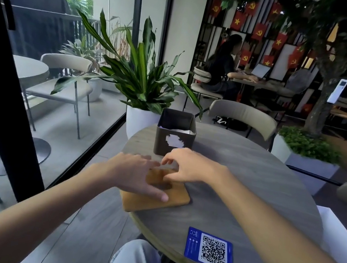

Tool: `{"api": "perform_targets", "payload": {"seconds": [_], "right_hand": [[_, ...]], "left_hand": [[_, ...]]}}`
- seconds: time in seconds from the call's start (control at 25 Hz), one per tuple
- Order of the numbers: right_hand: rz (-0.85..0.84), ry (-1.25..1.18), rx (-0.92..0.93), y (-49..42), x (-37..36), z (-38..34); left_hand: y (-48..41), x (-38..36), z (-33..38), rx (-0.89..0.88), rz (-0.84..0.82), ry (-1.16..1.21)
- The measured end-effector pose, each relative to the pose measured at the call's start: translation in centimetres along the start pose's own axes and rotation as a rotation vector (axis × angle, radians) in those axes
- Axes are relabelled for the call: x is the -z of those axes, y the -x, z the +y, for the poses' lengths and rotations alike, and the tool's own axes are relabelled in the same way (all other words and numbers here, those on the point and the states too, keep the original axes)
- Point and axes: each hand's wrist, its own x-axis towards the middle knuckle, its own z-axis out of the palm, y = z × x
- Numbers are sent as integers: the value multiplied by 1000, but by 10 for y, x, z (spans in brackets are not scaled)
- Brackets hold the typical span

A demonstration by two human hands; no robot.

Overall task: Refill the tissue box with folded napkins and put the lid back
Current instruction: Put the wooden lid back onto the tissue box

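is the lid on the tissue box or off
Off. The tissue box stands open-topped, white napkins showing inside; the wooden lid lies flat on the table in front of it.

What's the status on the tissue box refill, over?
Left hand flat on wooden lid. Right hand pinching a pale napkin over it. Tissue box open, lid off. Nothing in the way.

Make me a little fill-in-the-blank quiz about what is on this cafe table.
1. The dark tissue box on the table has no ____ on top.
2. The left hand and right hand both touch the wooden lid, which lies ____ on the table.
3. The blue card near the table's edge shows a ____ code.
Missing words: lid; flat; QR.
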Motion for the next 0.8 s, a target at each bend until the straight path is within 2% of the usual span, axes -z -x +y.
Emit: {"api": "perform_targets", "payload": {"seconds": [0.08, 0.24, 0.4, 0.6, 0.8], "right_hand": [[-51, -44, -6, -3, -8, -3], [-29, -87, -5, -6, -8, -2], [-16, -112, -29, -6, 0, 0], [143, -196, -55, -5, 40, 13], [337, -185, -163, -10, 76, 24]], "left_hand": [[10, -7, 0, -43, -25, -21], [14, -11, -4, -79, -18, 11], [12, -5, -6, -132, 48, 40], [-2, 38, -24, -303, 237, 100], [-34, 74, -41, -341, 365, -55]]}}
